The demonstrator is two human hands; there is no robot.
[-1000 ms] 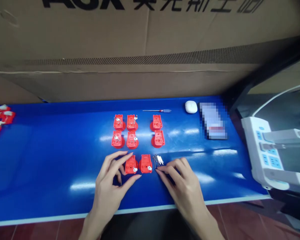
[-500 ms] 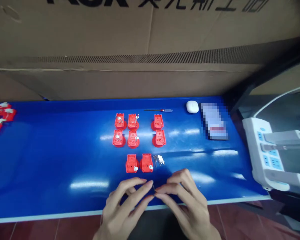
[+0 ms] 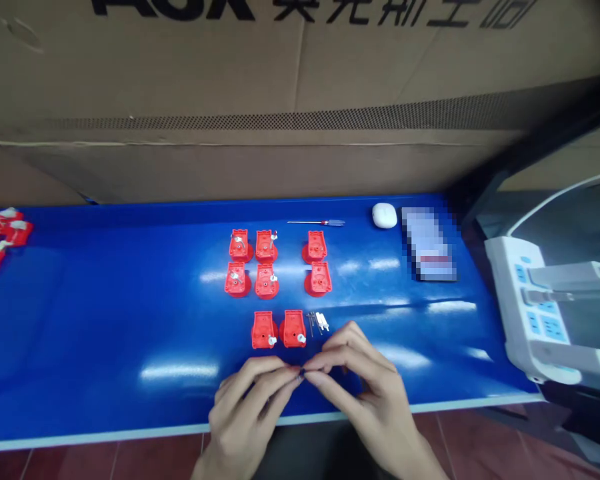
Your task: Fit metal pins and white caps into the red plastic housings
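Note:
My left hand (image 3: 253,407) and my right hand (image 3: 365,393) meet fingertip to fingertip above the front of the blue table. Both are closed in a pinch around a small dark metal pin (image 3: 301,375), mostly covered by the fingers. Just beyond the hands, two red plastic housings (image 3: 264,327) lie side by side, each with a small white piece at its lower right. Beside them are several loose thin metal pins (image 3: 311,324) and small white plastic pieces (image 3: 322,321).
Further back stand more red housings (image 3: 266,279), some carrying white pieces. A screwdriver (image 3: 325,223), a white rounded case (image 3: 384,215) and a blurred-out flat object (image 3: 427,243) lie behind. Red parts (image 3: 0,237) are heaped far left; a white power strip (image 3: 533,313) sits right.
My right hand has shifted slightly left and up, closing the gap to the left fingertips. The pin between them is now more covered. The table items stay put.

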